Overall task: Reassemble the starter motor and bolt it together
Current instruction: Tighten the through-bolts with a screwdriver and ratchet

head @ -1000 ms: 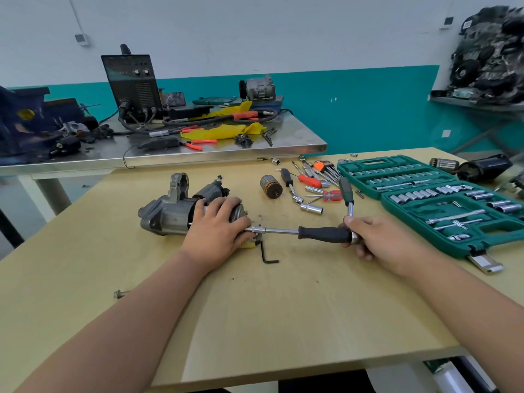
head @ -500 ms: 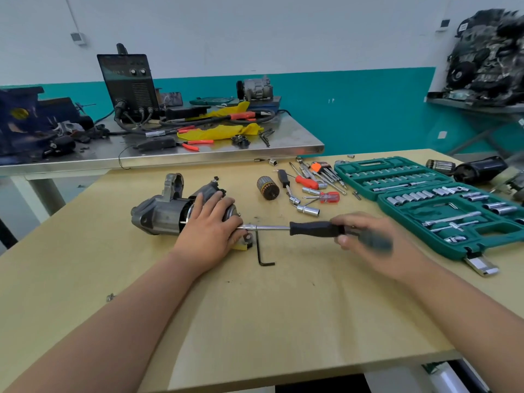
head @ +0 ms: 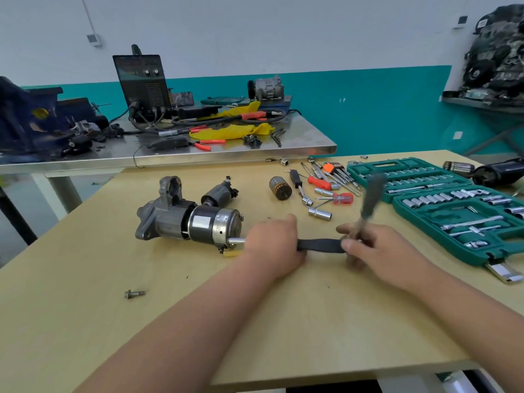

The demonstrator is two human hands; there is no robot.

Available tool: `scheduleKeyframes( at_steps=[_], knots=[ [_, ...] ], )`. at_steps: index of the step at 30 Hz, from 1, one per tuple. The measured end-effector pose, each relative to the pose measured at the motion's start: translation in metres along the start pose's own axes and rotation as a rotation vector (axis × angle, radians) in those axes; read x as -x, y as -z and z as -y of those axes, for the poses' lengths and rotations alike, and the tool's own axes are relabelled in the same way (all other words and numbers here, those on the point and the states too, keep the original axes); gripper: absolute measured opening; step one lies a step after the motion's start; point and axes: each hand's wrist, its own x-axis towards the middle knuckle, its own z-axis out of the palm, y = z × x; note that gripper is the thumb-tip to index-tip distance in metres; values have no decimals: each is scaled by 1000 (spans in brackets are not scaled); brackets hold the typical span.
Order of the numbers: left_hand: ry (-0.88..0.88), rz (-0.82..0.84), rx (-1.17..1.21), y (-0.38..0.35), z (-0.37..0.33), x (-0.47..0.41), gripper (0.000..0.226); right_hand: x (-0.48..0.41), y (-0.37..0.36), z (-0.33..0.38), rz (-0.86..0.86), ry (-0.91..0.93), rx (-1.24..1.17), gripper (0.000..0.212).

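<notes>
The starter motor (head: 190,219) is lying on its side on the wooden counter (head: 85,279), left of centre, with its end cap facing right. A socket driver (head: 320,245) is engaging the lower edge of that end cap, its shaft running rightward, level with the counter.

The left hand (head: 272,245) is no longer resting on the motor housing as it was half a second ago. It is now gripping the driver between the socket end and the black grip, fingers clamped round the tool. The motor body is fully exposed.

The right hand (head: 377,248) is holding the far end of the driver, its fingers (head: 347,229) closing on the shank of the motion-blurred cross handle, which is standing up at an angle.

A loose bolt (head: 134,294) is lying near the counter's left front. The open green socket case (head: 453,211) is sitting at the right.
</notes>
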Motion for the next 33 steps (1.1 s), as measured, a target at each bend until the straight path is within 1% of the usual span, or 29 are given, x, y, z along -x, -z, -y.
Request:
scheduleKeyframes(
  at_steps=[1, 2, 3, 4, 5, 6, 7, 8, 10, 11, 12, 14, 16, 18, 20, 21, 22, 23, 24, 25, 26, 27, 28, 29, 30, 31, 33],
  knots=[
    [-48, -119, 10, -5, -5, 8, 27, -3, -3, -1, -19, -52, -67, 16],
    [-122, -207, 10, -11, -10, 14, 29, -4, -4, 0, -38, -100, -144, 25],
    [-213, -245, 0, -15, -12, 18, 30, -6, -4, -1, -46, -117, -151, 28],
    [-293, -242, -12, -17, -13, 19, 28, -7, -4, 2, -56, -116, -171, 24],
    [-328, -192, 11, -14, -11, 17, 25, -6, -3, 4, -53, -56, -171, 17],
    [-313, -110, 64, -10, -6, 14, 20, -3, -3, 6, -38, 3, -211, 13],
    [-288, -11, 113, -7, 0, 11, 17, 0, -2, 8, -8, 58, -227, 20],
    [-275, 44, 134, -4, 7, 7, 17, 3, -1, 9, 33, 109, -170, 26],
    [-323, 46, 54, -4, 18, 4, 27, 8, -4, 7, 73, 200, 60, 30],
    [-333, 28, 20, -5, 19, 5, 34, 10, -6, 5, 71, 188, 91, 28],
    [-334, -10, -9, -7, 19, 7, 42, 10, -5, 4, 52, 133, 43, 23],
    [-338, -125, -47, -14, 14, 13, 54, 12, -3, 0, 2, -6, -131, 13],
    [-386, -214, -35, -20, 7, 19, 61, 15, -1, -7, -62, -82, -234, 15],
    [-394, -207, -55, -19, 3, 21, 60, 17, -1, -9, -90, -113, -268, 18],
    [-385, -168, -93, -13, 5, 17, 49, 18, -4, -8, -100, -123, -268, 18],
    [-384, -178, -84, -9, 10, 15, 47, 18, -6, -7, -112, -139, -274, 17],
    [-367, -237, -36, -4, 18, 14, 47, 17, -7, -6, -128, -156, -284, 16],
    [-297, -349, 48, 1, 30, 14, 50, 15, -9, -5, -144, -176, -300, 16],
    [-167, -467, 124, 8, 47, 14, 56, 14, -9, -6, -156, -197, -319, 16],
    [9, -532, 161, 14, 69, 17, 66, 13, -8, -6, -163, -220, -338, 17],
    [185, -509, 170, 19, 93, 22, 78, 13, -7, -6, -169, -235, -361, 18],
    [319, -417, 171, 21, 116, 29, 91, 12, -6, -5, -172, -238, -386, 18],
    [393, -299, 166, 20, 133, 36, 102, 11, -5, -3, -171, -234, -406, 19],
    [410, -190, 152, 18, 145, 42, 110, 11, -5, -1, -164, -231, -418, 19],
    [389, -125, 119, 14, 151, 46, 115, 10, -5, 1, -154, -230, -419, 19],
    [355, -113, 74, 8, 154, 48, 116, 9, -6, 3, -140, -231, -414, 19],
    [319, -157, 20, -1, 155, 44, 116, 8, -7, 6, -113, -233, -406, 19]
  ],
)
